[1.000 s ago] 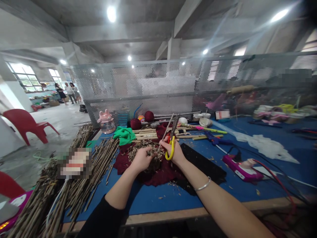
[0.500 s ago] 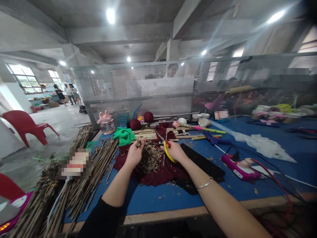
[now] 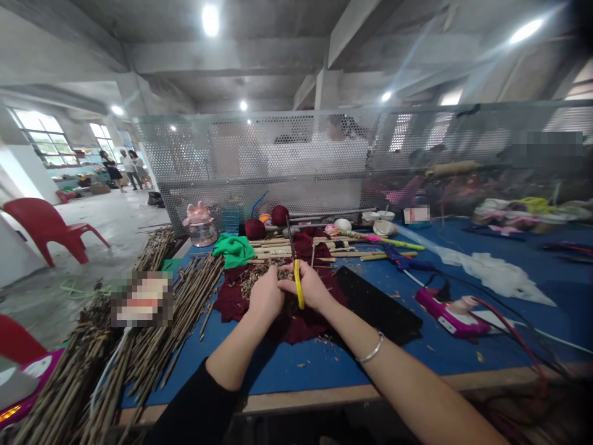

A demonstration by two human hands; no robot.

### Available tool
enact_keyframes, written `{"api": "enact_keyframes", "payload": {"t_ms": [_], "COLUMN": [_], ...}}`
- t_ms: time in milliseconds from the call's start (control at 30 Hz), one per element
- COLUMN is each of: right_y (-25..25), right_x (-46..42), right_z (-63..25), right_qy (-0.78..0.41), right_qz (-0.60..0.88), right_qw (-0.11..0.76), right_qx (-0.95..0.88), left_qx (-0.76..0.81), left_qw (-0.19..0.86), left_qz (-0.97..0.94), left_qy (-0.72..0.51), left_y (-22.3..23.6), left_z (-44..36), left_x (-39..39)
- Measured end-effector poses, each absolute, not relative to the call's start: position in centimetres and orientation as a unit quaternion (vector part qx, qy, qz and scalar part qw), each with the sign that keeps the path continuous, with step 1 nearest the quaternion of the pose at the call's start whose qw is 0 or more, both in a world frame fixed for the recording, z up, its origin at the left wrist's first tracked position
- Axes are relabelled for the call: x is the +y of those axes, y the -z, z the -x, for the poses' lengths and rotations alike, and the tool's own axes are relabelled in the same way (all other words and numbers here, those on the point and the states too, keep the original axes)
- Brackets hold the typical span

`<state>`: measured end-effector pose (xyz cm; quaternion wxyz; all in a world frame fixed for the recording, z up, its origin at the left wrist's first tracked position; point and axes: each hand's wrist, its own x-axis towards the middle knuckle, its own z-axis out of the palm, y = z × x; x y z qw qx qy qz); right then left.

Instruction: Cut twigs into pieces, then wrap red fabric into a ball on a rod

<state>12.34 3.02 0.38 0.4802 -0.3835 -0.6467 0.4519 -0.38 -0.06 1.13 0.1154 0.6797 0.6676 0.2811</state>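
Gripping yellow-handled scissors [image 3: 298,287], the right hand [image 3: 315,288] is crowding beside the left hand [image 3: 267,294], whose hold cannot be told. Both are partly hiding dried plant pieces [image 3: 252,280] on dark red cloth [image 3: 296,332]; sticks [image 3: 160,337], green cloth [image 3: 234,250] and a black sheet [image 3: 377,307] are flanking it across the surface [image 3: 345,371].

Glaring ceiling lights [image 3: 210,20], washed-out windows [image 3: 39,122] at left, streaked flare upper right; blurred right edge
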Motion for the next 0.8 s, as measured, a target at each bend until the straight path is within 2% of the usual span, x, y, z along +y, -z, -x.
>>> {"api": "enact_keyframes", "payload": {"t_ms": [267, 600, 800], "right_y": [-0.3, 0.0, 0.8], "right_x": [3.3, 4.0, 4.4], "right_z": [-12.4, -13.5, -13.5], "right_qy": [-0.448, -0.355, -0.355], "right_qz": [0.321, 0.357, 0.35], "right_qw": [0.556, 0.599, 0.604], "right_qx": [-0.622, -0.623, -0.622], "left_qx": [0.553, 0.48, 0.481], "left_qw": [0.141, 0.393, 0.489], "left_qz": [-0.749, -0.609, -0.465], "left_qy": [-0.336, -0.495, -0.561], "left_y": [-1.2, -0.8, 0.6], "left_z": [0.0, -0.1, -0.1], "left_x": [-0.7, 0.7, 1.3]}}
